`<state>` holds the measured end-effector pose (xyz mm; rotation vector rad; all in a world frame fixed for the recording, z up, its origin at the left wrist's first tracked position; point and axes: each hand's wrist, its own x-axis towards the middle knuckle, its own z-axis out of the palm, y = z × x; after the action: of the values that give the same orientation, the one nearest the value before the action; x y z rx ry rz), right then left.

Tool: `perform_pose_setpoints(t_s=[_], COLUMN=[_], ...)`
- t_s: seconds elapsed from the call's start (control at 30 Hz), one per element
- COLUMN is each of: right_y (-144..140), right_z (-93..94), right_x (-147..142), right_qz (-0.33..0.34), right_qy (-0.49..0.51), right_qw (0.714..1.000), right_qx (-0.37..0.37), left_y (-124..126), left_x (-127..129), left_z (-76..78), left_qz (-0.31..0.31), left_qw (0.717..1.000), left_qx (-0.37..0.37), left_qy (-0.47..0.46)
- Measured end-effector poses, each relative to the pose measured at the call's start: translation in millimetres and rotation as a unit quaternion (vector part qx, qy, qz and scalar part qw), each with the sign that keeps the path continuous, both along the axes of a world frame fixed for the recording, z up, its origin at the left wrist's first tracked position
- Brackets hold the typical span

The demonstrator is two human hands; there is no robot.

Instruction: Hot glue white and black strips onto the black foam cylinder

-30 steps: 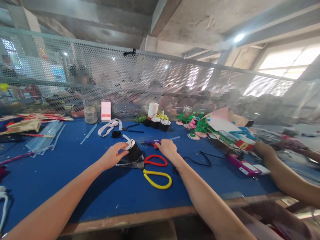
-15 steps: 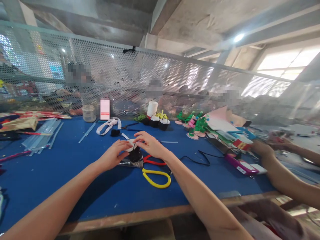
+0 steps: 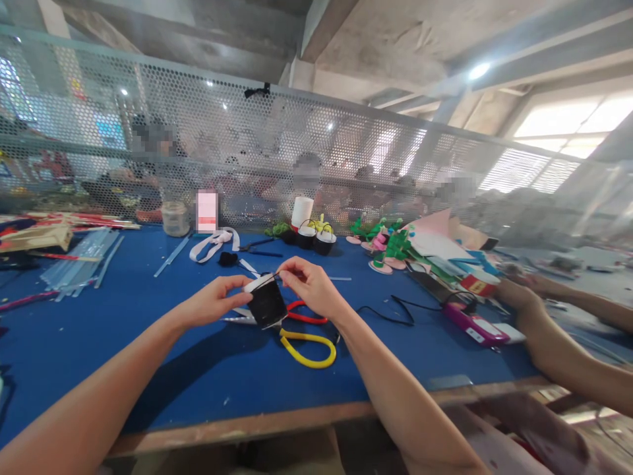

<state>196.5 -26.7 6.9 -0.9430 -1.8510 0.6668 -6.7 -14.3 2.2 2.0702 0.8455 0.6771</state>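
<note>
Black cup (image 3: 267,305) pinched between both hands' fingers (image 3: 289,277).

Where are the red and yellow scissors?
The scissors lie flat on the blue table near the middle of the head view, just below and behind the small black pot held between both hands.

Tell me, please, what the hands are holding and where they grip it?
Both hold a small black pot: left hand at its white rim, right hand pinching its thin handle.

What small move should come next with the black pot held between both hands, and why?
Probably seat the thin wire handle into the rim: the left hand steadies the small black pot above the scissors, while the right hand pinches the wire at its white top.
</note>
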Motion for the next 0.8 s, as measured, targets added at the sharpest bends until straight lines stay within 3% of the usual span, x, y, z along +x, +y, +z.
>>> perform_pose_setpoints(t_s=[0.17, 0.47, 0.8], right_y=[-4.7, -2.3, 0.2], right_z=[0.8, 0.4, -2.5], right_x=[3.4, 4.7, 1.1], right_qz=[-0.02, -0.042, 0.0], right_qy=[-0.039, -0.056, -0.013], right_qw=[0.999, 0.998, 0.999], right_qx=[0.016, -0.006, -0.051], left_y=[-0.7, -2.3, -0.6], left_x=[-1.9, -3.6, -5.2], left_z=[3.9, 6.7, 5.2], left_qz=[-0.016, -0.037, -0.055], left_qw=[0.998, 0.993, 0.991], left_qx=[-0.059, -0.103, -0.104], left_qy=[-0.016, -0.052, -0.065])
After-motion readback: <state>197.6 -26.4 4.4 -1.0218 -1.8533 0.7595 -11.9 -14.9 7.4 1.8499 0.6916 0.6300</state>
